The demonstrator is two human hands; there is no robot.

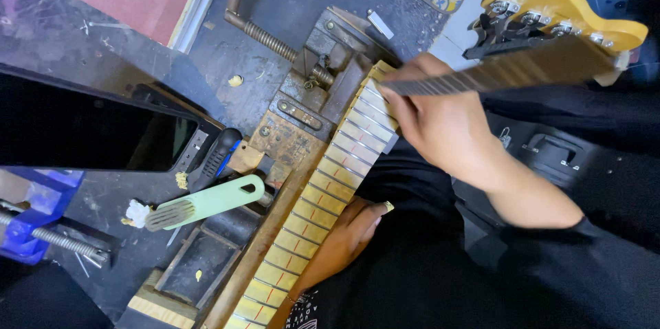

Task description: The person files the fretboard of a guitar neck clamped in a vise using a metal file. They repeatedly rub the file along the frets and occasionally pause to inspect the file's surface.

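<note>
I look down and see a long wooden guitar neck point(323, 195) with metal frets. It runs from 7 o'clock up toward 1 o'clock across the dark workbench point(227, 61).

My right hand point(440, 119) is at about 2 o'clock. Its fingers are closed together and pressed down on the top end of the neck. A thin dark fret file point(481, 74) sticks out from under this hand toward 3 o'clock. I cannot tell if the fingers wrap all the way around it.

My left hand point(340, 239) is near 6 o'clock. It lies against the right edge of the neck, with the thumb touching the wood. The fingers are hidden, so I cannot tell their grip.

A metal vise point(323, 68) sits at 12 o'clock, touching the neck. A pale green brush point(206, 204) lies at 9 o'clock. A yellow guitar headstock point(550, 6) is up at 2 o'clock.
</note>
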